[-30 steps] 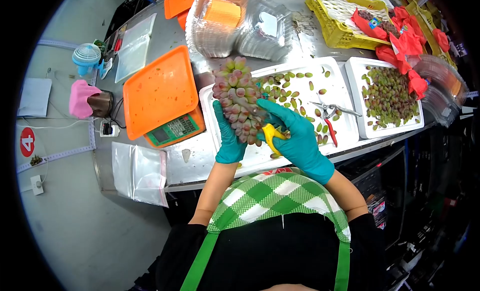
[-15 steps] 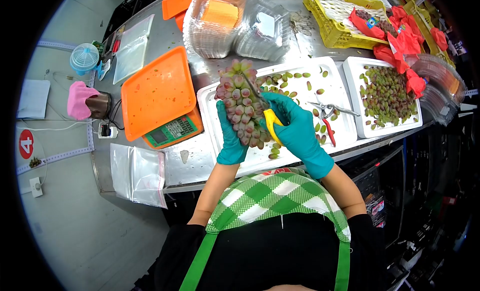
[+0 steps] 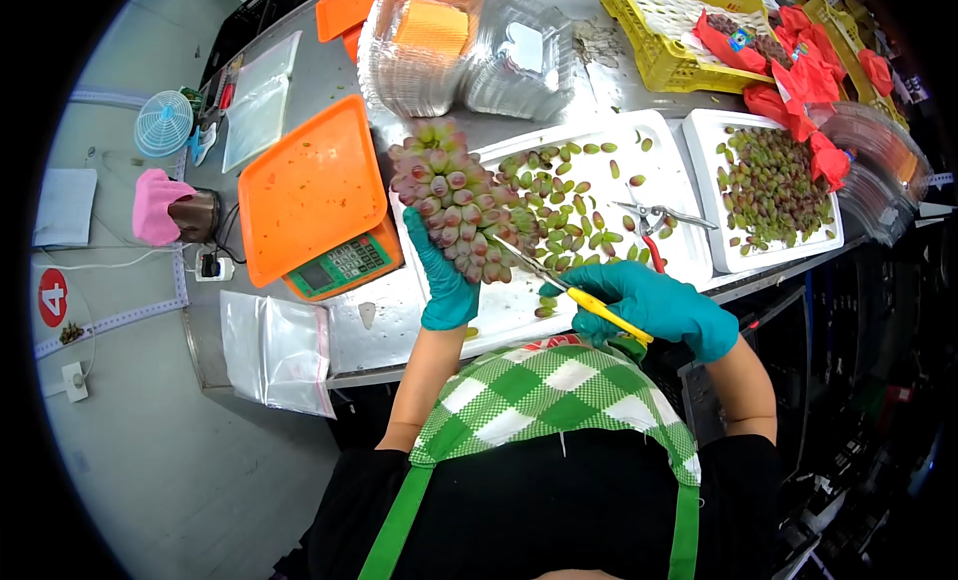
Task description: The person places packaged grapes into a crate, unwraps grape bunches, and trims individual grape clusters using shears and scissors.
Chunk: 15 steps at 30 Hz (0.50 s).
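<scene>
A large bunch of pink-green grapes (image 3: 454,203) rests in my gloved left hand (image 3: 443,281), which wraps its left and lower side. My gloved right hand (image 3: 649,306) is closed on yellow-handled scissors (image 3: 606,313), whose blades point up-left with the tips at the bunch's lower right edge. Beneath lies a white tray (image 3: 689,263) with many loose grapes (image 3: 574,231) on it. Red-handled pruning shears (image 3: 654,243) lie on the tray's right part.
An orange scale (image 3: 314,186) stands left of the tray, plastic bags (image 3: 274,346) below it. Clear containers (image 3: 519,66) are stacked behind. At right are a white box of grapes (image 3: 776,191) and a yellow crate (image 3: 664,66) with red-wrapped bunches.
The bunch has tilted and shifted left in my left hand. My right hand has moved down and right with the scissors, uncovering more loose grapes on the tray.
</scene>
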### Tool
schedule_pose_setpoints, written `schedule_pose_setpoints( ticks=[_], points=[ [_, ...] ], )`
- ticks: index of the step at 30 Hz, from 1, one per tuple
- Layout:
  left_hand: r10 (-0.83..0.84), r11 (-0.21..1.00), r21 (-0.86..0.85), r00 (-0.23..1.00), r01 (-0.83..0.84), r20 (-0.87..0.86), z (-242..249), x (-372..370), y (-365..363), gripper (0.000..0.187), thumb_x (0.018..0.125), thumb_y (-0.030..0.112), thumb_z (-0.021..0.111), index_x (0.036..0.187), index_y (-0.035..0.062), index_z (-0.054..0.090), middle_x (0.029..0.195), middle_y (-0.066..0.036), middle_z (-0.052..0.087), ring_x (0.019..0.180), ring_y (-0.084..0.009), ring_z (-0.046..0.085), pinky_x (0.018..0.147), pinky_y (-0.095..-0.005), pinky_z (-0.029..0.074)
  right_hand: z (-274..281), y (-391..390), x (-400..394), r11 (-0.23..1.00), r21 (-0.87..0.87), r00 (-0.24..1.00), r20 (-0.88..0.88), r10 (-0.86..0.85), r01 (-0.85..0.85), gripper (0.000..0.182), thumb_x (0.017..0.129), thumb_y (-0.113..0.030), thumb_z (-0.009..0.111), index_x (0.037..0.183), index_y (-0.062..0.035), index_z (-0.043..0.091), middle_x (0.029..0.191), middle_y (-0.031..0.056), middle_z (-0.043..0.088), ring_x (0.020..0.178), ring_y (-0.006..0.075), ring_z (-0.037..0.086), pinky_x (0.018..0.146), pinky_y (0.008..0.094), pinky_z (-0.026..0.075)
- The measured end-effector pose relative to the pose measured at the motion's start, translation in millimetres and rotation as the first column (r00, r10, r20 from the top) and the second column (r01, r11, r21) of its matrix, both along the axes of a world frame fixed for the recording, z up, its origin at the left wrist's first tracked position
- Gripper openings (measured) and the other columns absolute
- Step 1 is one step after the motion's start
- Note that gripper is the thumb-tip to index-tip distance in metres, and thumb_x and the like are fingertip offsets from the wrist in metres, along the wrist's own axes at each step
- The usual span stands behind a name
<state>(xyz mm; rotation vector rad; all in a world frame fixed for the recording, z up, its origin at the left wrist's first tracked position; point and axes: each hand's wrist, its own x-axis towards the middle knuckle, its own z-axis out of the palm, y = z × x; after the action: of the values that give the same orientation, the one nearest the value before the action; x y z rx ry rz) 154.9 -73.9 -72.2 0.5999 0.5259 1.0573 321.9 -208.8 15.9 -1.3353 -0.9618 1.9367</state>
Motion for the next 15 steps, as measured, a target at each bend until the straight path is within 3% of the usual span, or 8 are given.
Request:
schedule_pose_setpoints(
  ticks=[1,4,10,15],
  points=[
    [0.020,1.000,0.020,0.999,-0.020,-0.028,0,-2,1,0.060,0.083,0.053,0.040,0.126,0.0106,0.035,0.123,-0.007,0.044,0.112,-0.0204,0.044,0.095,-0.0364,0.037,2,0,-2,0.999,-0.036,1.000,-0.008,-0.013,0.013,0.041,0.082,-0.015,0.058,0.118,-0.0005,0.046,0.075,0.0024,0.057,0.066,0.0071,0.054,0.060,0.0201,0.046],
    [0.036,0.999,0.041,0.997,-0.033,-0.068,6,-3,0,0.062,0.082,0.054,0.041,0.126,0.0106,0.035,0.123,-0.007,0.043,0.111,-0.0208,0.045,0.094,-0.0362,0.038,13,9,-3,0.996,-0.042,0.980,0.181,0.083,-0.077,0.039,0.083,-0.020,0.058,0.116,-0.0005,0.048,0.071,0.0017,0.057,0.062,0.0064,0.054,0.058,0.0205,0.046],
    [0.067,0.993,0.105,0.997,-0.062,-0.041,10,-1,-3,0.065,0.080,0.057,0.042,0.126,0.0107,0.035,0.121,-0.007,0.044,0.108,-0.0207,0.047,0.092,-0.0354,0.039,16,16,-6,0.989,-0.090,0.979,0.160,0.128,-0.114,0.036,0.084,-0.024,0.056,0.112,-0.0016,0.052,0.070,0.0018,0.058,0.057,0.0061,0.054,0.054,0.0204,0.045],
    [0.101,0.994,0.053,0.994,-0.099,-0.041,7,-2,-5,0.064,0.080,0.057,0.042,0.124,0.0113,0.035,0.118,-0.007,0.045,0.107,-0.0197,0.048,0.090,-0.0348,0.041,16,19,-4,0.979,-0.137,0.983,0.086,0.161,-0.148,0.037,0.085,-0.029,0.054,0.110,-0.0023,0.053,0.070,0.0028,0.058,0.056,0.0069,0.054,0.052,0.0203,0.045]
  ],
)
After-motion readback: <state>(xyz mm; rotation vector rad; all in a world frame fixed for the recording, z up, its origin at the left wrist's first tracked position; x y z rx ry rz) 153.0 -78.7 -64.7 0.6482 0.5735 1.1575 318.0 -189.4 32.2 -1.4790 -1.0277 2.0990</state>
